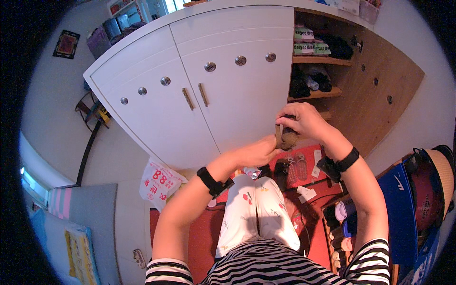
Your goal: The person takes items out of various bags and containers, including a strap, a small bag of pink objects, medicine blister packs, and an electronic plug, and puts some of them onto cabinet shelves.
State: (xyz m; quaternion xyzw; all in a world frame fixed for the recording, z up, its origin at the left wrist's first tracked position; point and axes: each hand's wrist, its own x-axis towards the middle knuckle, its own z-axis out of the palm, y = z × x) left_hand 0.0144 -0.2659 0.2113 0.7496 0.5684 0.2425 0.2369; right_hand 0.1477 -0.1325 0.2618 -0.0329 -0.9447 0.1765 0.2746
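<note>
Both my hands are raised in front of the open cabinet section, on a small brown item [288,139], possibly a rolled strap or fabric. My left hand [263,151] grips its left side. My right hand [297,119] is above it, with thumb and fingers pinching its upper edge. Below them, a pair of clear sandals [297,169] lies on a red surface beside a dark shoe or similar item [281,174]. White paper pieces [306,193] and a white strip [316,163] lie close by.
A white cabinet [235,96] fills the front, its shelves [320,60] on the right holding packets and dark bundles. A white plastic bag [160,181] stands at left. To the right are a shoe rack [336,231] with footwear and a blue bag [399,210]. A shoe [139,258] lies lower left.
</note>
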